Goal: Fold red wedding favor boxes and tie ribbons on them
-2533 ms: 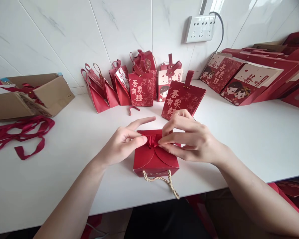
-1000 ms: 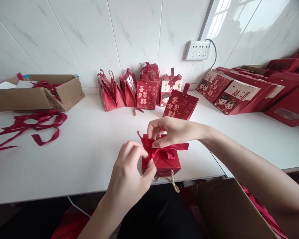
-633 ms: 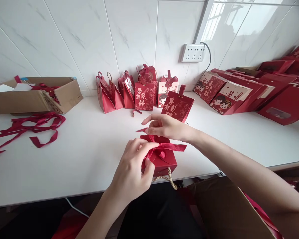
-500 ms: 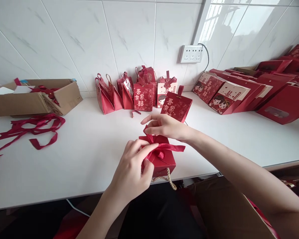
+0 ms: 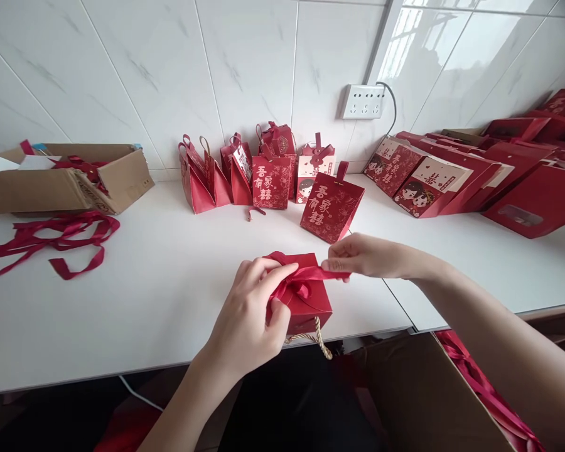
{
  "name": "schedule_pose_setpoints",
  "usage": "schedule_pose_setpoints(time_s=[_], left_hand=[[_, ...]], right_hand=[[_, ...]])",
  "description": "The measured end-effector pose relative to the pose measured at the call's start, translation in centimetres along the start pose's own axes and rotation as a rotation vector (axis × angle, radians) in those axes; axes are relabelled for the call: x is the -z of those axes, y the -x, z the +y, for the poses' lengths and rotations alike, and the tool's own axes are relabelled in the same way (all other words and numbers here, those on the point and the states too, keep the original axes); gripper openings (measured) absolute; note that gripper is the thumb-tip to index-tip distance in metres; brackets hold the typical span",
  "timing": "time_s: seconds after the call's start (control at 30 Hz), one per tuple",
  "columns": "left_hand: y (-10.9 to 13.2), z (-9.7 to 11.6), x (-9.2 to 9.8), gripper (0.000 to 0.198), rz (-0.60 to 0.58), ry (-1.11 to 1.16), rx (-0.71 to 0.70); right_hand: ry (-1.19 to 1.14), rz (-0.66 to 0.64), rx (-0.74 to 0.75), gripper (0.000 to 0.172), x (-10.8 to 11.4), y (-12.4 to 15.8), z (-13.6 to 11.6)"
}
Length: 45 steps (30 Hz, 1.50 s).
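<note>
A small red gift box (image 5: pixel 306 307) with a gold rope handle (image 5: pixel 313 342) stands near the front edge of the white counter (image 5: pixel 169 301). A red ribbon (image 5: pixel 306 276) is tied across its top. My left hand (image 5: pixel 249 320) is closed on the ribbon at the box's left side, thumb and fingers pinching a loop. My right hand (image 5: pixel 362 257) pinches the ribbon's right tail and holds it out to the right of the box.
Several red gift bags (image 5: pixel 263 176) stand along the tiled wall. Flat red cartons (image 5: pixel 452 176) are stacked at the right. A cardboard box (image 5: pixel 66 179) and loose red ribbons (image 5: pixel 51 242) lie at the left. Another open cardboard box (image 5: pixel 428 402) sits below the counter edge.
My right hand has left the far side of the box top and moved right, drawing the ribbon tail out. My left hand has kept its pinch at the knot.
</note>
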<state>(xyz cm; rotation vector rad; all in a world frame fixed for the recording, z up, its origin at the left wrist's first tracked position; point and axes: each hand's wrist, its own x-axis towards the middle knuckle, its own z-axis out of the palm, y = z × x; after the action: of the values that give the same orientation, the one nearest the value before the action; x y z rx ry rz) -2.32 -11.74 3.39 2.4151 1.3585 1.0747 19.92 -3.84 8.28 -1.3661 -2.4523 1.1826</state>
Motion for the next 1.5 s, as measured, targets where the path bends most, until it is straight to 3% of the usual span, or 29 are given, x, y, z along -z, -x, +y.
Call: schedule_pose_setpoints(time_s=[0.23,0.33,0.43,0.5,0.63,0.77,0.87,1.1,1.27,1.37,1.43,1.5], left_hand=[[0.0,-0.2,0.3,0.047,-0.051,-0.015,-0.031],[-0.1,-0.2,0.4,0.048,-0.08,-0.027,-0.025],[-0.3,-0.2,0.5,0.048,-0.11,-0.018,0.001],[-0.3,-0.2,0.6,0.048,-0.129,0.005,0.025],[-0.4,-0.1,0.6,0.046,-0.123,0.064,0.051],[-0.6,-0.1,0.2,0.034,-0.049,0.063,0.044],[-0.8,-0.2,-0.2,0.03,0.012,0.027,0.038],[-0.9,-0.3,-0.6,0.028,0.044,-0.029,0.029],[-0.9,-0.1,-0.5,0.028,0.015,0.014,0.081],[-0.8,-0.1,-0.1,0.033,0.077,0.087,0.168],[-0.6,-0.1,0.3,0.029,0.145,0.099,0.256],[-0.3,-0.1,0.9,0.015,0.125,0.092,0.359]], right_hand=[[-0.026,0.272,0.217,0.038,0.5,-3.5,-0.8],[0.102,0.377,0.196,0.025,-0.2,-4.5,-1.1],[0.225,0.647,0.227,0.017,-1.5,-3.3,-1.6],[0.266,0.759,0.363,0.023,-2.6,-1.5,-1.9],[0.4,0.642,0.561,0.029,-4.9,1.1,-2.3],[0.487,0.701,0.608,0.014,-6.2,1.0,-1.9],[0.51,0.736,0.686,0.013,-6.2,0.8,-1.2],[0.492,0.675,0.81,0.015,-5.4,1.5,0.5],[0.361,0.665,0.706,0.015,-5.5,2.1,0.6],[0.134,0.701,0.378,0.028,-6.1,2.7,-0.5],[0.038,0.624,0.152,0.041,-6.5,3.1,-1.5],[0.004,0.514,0.037,0.049,-6.9,3.2,-2.3]])
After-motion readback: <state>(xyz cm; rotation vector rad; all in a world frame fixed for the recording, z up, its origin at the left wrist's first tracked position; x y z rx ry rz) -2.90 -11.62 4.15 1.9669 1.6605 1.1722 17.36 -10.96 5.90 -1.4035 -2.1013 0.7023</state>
